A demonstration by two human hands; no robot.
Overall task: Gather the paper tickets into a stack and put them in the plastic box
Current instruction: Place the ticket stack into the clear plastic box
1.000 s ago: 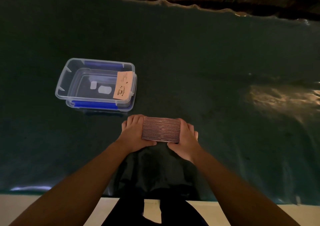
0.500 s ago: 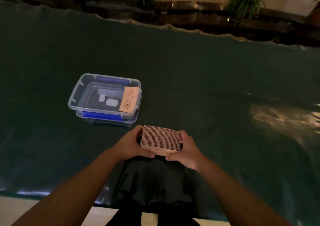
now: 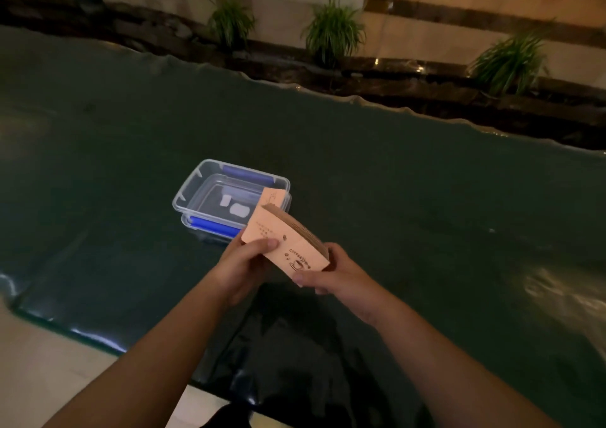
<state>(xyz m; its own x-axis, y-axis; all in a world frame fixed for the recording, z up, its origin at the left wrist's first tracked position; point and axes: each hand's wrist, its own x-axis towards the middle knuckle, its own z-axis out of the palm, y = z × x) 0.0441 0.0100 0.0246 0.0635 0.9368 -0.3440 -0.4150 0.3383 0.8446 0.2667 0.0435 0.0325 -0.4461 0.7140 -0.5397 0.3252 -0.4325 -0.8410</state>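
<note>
A thick stack of pale pink paper tickets [image 3: 287, 243] with a coffee-cup print is held in the air above the dark table, tilted with its printed face toward me. My left hand [image 3: 244, 263] grips its near left corner, thumb on top. My right hand [image 3: 328, 271] holds its right end from below. Just beyond the stack sits the clear plastic box [image 3: 210, 194] with blue clips, open, on the table. One single ticket [image 3: 273, 198] leans against the box's right wall, partly hidden by the stack.
The table is covered by a dark green glossy sheet [image 3: 410, 198] with a wavy far edge. Potted plants [image 3: 334, 32] line a ledge behind it. Two small white labels [image 3: 234, 207] show on the box's bottom. Pale floor [image 3: 39, 362] lies at the lower left.
Both hands have lifted the stack off the table and turned it from edge-up to face-up, carrying it toward the box. The camera has tilted upward, showing more of the room.
</note>
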